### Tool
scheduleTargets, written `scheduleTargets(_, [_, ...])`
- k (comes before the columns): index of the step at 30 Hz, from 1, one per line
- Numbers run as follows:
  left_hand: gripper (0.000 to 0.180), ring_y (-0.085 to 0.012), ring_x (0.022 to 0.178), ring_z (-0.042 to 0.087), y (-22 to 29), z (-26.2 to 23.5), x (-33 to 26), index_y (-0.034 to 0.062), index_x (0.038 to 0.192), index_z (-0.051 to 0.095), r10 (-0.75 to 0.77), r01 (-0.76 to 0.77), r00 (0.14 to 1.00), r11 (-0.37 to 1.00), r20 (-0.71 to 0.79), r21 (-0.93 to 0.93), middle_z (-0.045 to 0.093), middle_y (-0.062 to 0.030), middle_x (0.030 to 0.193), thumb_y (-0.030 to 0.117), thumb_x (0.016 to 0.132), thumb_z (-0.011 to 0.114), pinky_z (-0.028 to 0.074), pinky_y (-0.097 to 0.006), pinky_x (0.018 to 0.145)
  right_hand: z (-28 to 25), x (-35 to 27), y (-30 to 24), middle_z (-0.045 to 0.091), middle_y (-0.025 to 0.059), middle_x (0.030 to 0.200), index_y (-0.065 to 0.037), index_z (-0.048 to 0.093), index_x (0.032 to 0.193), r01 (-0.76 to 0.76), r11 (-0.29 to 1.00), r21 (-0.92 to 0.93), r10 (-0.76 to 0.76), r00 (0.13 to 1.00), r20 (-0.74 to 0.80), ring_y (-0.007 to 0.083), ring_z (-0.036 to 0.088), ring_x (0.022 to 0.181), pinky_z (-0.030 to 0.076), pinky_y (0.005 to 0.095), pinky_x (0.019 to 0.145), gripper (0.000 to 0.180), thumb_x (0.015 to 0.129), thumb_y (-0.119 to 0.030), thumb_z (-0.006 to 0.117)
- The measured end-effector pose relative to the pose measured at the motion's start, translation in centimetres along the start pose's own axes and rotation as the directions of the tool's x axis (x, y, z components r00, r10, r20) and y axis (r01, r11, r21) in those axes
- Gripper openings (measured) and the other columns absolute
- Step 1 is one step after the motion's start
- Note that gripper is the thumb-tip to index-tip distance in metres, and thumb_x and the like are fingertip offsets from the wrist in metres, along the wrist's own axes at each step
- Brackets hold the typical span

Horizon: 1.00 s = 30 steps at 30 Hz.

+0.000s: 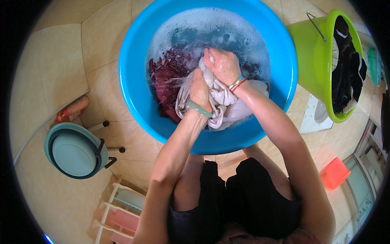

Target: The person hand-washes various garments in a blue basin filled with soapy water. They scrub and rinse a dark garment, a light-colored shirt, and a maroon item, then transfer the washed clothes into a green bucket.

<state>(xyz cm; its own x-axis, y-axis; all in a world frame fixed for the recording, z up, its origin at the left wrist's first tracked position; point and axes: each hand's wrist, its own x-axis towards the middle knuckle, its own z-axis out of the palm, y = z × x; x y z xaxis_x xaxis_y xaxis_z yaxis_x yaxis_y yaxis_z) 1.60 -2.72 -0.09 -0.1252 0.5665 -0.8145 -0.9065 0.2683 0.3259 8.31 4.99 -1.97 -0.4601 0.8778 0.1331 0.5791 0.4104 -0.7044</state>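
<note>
A large blue basin (pixel 207 143) of soapy water stands in front of my legs. Inside it, a wet off-white garment (pixel 239 109) is bunched up, partly in the water at the near right. My left hand (pixel 200 88), with a green bangle at the wrist, grips the cloth low down. Slightly farther and to the right, my right hand (pixel 223 65) is closed round another fold of the same garment, its knuckles up. Dark red cloth (pixel 165 83) lies wet in the basin to the left of my hands. White foam (pixel 243 28) floats along the far side.
At the right stands a lime-green bucket (pixel 310 57) filled with black and white clothes (pixel 347 77). A squat toilet pan (pixel 317 114) is set in the floor behind it. To the left are a grey-green folding basin (pixel 73 150) and a shelf rack (pixel 109 215). An orange-red container (pixel 335 174) sits at right.
</note>
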Motion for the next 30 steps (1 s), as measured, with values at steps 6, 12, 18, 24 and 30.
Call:
scheduleTargets(6, [0.033, -0.0140, 0.085, 0.060, -0.3, -5.2, 2.0, 0.0071, 0.099, 0.063, 0.121, -0.093, 0.949, 0.990, 0.291, -0.107, 0.062, -0.0040, 0.092, 0.036, 0.099, 0.047, 0.050, -0.030, 0.070, -1.8, -4.1, -7.1, 0.056, 0.0167, 0.065, -0.004, 0.052, 0.074, 0.060, 0.972, 0.225, -0.087, 0.990, 0.111, 0.0370, 0.059, 0.060, 0.047, 0.0441, 0.053, 0.019, 0.087, -0.014, 0.062])
scheduleTargets(12, [0.036, -0.0157, 0.095, 0.059, 1.3, 2.7, -1.8, 0.0039, 0.110, 0.061, 0.044, 0.007, 0.989, 0.941, -0.144, 0.339, 0.063, -0.0045, 0.105, 0.034, 0.093, 0.054, 0.047, -0.029, 0.085, 0.4, 0.3, 4.0, 0.061, 0.0162, 0.074, -0.006, 0.054, 0.079, -0.034, 0.989, -0.146, 0.061, 0.980, 0.187, 0.0392, 0.061, 0.069, 0.047, 0.0467, 0.058, 0.024, 0.091, -0.026, 0.059])
scheduleTargets(18, [0.019, -0.0162, 0.098, 0.058, 2.2, -1.4, 2.8, 0.0122, 0.113, 0.059, 0.203, -0.180, 0.968, 0.971, -0.149, 0.156, 0.060, -0.0046, 0.113, 0.015, 0.095, 0.058, 0.049, -0.030, 0.084, -1.9, 0.0, 6.4, 0.056, 0.0223, 0.118, -0.011, 0.053, 0.119, -0.042, 0.998, 0.046, 0.044, 0.998, -0.054, 0.0421, 0.058, 0.100, 0.048, 0.0466, 0.083, 0.034, 0.092, -0.032, 0.055])
scheduleTargets(24, [0.036, -0.0198, 0.110, 0.055, 1.6, -1.9, 3.4, 0.0098, 0.131, 0.049, 0.088, -0.089, 0.996, 0.990, 0.010, 0.106, 0.057, -0.0082, 0.123, 0.018, 0.097, 0.055, 0.047, -0.034, 0.094, -0.9, -2.0, 7.9, 0.054, 0.0196, 0.122, -0.013, 0.055, 0.123, -0.078, 0.994, -0.079, 0.097, 0.958, 0.270, 0.0396, 0.056, 0.106, 0.047, 0.0439, 0.090, 0.037, 0.087, -0.016, 0.061])
scheduleTargets(30, [0.041, -0.0184, 0.101, 0.058, 3.9, -2.6, 2.4, 0.0110, 0.131, 0.050, -0.064, 0.054, 0.956, 0.998, 0.287, 0.044, 0.058, -0.0092, 0.122, 0.030, 0.095, 0.058, 0.048, -0.035, 0.090, -3.5, -3.1, -4.4, 0.053, 0.0087, 0.085, -0.010, 0.061, 0.094, 0.170, 0.966, 0.193, -0.210, 0.955, 0.208, 0.0277, 0.060, 0.078, 0.052, 0.0355, 0.063, 0.025, 0.080, -0.028, 0.073])
